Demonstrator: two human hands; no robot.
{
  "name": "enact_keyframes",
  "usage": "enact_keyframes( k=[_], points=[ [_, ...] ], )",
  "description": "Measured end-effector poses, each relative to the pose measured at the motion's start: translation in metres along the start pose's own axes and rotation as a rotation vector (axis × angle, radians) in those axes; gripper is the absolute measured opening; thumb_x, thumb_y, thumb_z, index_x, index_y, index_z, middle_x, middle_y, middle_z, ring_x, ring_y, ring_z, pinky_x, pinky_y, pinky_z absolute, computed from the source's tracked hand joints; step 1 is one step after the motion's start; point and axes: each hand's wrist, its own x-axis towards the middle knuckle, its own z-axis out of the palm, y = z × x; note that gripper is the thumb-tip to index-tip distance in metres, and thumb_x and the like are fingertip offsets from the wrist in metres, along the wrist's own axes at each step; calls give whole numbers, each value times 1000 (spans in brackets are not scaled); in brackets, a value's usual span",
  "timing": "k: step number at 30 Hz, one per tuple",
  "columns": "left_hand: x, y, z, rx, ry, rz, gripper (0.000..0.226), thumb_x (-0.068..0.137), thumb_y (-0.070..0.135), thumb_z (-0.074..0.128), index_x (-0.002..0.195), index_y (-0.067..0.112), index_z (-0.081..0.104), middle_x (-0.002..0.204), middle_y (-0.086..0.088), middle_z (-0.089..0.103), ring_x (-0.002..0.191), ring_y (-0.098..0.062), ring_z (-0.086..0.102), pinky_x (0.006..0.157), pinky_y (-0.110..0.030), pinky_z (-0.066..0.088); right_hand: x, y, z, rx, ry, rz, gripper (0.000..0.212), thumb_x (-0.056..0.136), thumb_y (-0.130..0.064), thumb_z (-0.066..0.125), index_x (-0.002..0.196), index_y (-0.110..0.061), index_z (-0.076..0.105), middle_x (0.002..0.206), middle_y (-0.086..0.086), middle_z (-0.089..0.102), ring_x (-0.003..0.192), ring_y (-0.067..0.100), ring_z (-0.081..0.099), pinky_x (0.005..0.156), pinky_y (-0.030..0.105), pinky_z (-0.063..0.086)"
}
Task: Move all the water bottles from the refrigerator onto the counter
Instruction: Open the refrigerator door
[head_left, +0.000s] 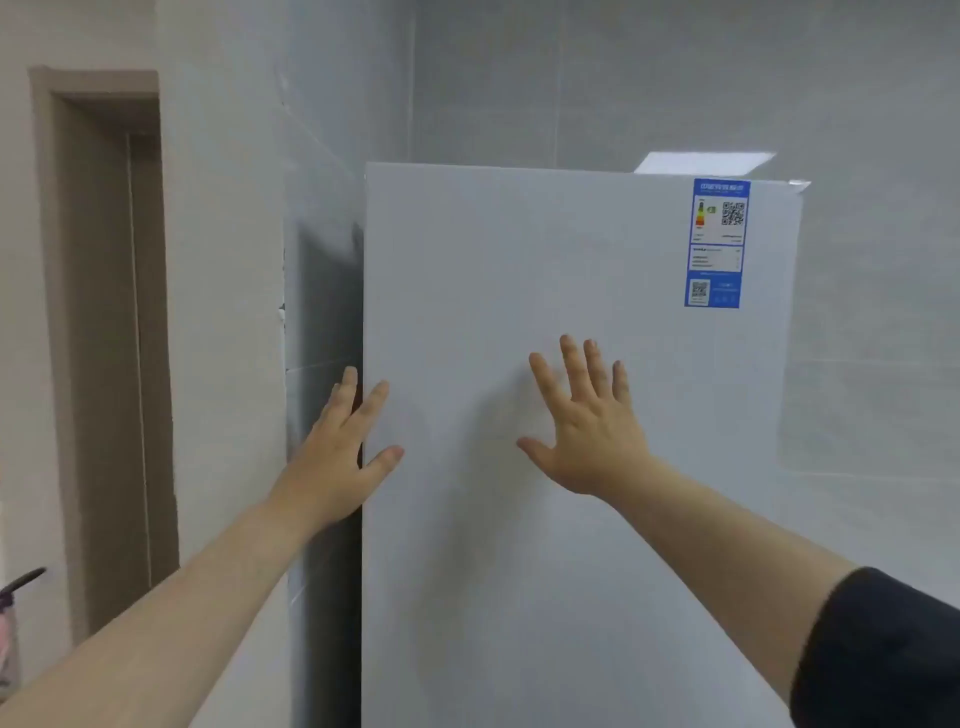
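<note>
Head view. The refrigerator door (519, 545) stood closed, so the water bottles were not visible and presumably sat behind it; the counter was out of view as well. The left hand (332, 467) lay along the door's left edge with its fingers nearly straight, some on the front face and some past the edge, beside the dark gap next to the tiled wall (322, 182). The right hand (587, 431) was spread wide and flat against the middle of the door, holding nothing. A blue energy label (717, 244) marked the upper right corner. The door appeared to be a stiff, smooth panel with no handle in sight, so the left edge offered the likeliest purchase for a pull outward. The bottles, if full, would probably be fairly heavy and perhaps slick with condensation, and each best gripped round the body.
</note>
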Motion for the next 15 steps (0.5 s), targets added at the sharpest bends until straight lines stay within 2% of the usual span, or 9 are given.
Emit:
enact_keyframes(
  k=[2, 4, 6, 8, 12, 15],
  points=[
    [16, -9, 7, -126, 34, 3, 74, 96, 36, 55, 155, 36, 9, 162, 12, -14, 144, 0, -1, 117, -31, 14, 14, -4, 18, -33, 44, 37, 104, 77, -71, 52, 155, -26, 0, 163, 16, -5, 148, 41, -7, 115, 64, 0],
    [29, -12, 16, -256, 94, 2, 72, 96, 26, 57, 155, 29, 16, 164, 8, 0, 142, 3, 3, 114, -25, 13, 19, -4, 33, -63, 94, 47, 108, 71, -72, 56, 155, -23, 9, 162, 19, 4, 147, 45, 0, 113, 67, 2],
    [34, -13, 29, -423, 188, -18, 67, 94, 21, 57, 153, 21, 27, 161, 1, 23, 146, -7, 17, 119, -33, 18, 18, 0, 46, -66, 166, 31, 110, 67, -73, 58, 155, -22, 15, 161, 20, 11, 147, 46, 7, 112, 68, 6],
    [37, -15, 33, -565, 264, -53, 67, 86, 22, 56, 150, 17, 36, 153, 2, 40, 142, -14, 35, 117, -43, 30, 18, 3, 49, -73, 219, 17, 111, 66, -74, 60, 154, -23, 17, 161, 19, 13, 147, 44, 10, 113, 67, 6],
    [33, -12, 36, -553, 345, -72, 61, 90, 4, 60, 147, 14, 41, 140, 2, 47, 132, -16, 44, 113, -39, 35, 15, 2, 51, -57, 222, 18, 109, 68, -77, 54, 155, -25, 14, 163, 16, 10, 148, 41, 6, 114, 65, 5],
    [18, -5, 36, -444, 354, 3, 66, 89, 15, 59, 150, 14, 35, 143, -7, 44, 132, -17, 41, 111, -36, 33, 7, 9, 43, -28, 229, 8, 107, 69, -80, 49, 155, -25, 17, 162, 16, 11, 149, 40, 7, 115, 64, 7]
  ],
)
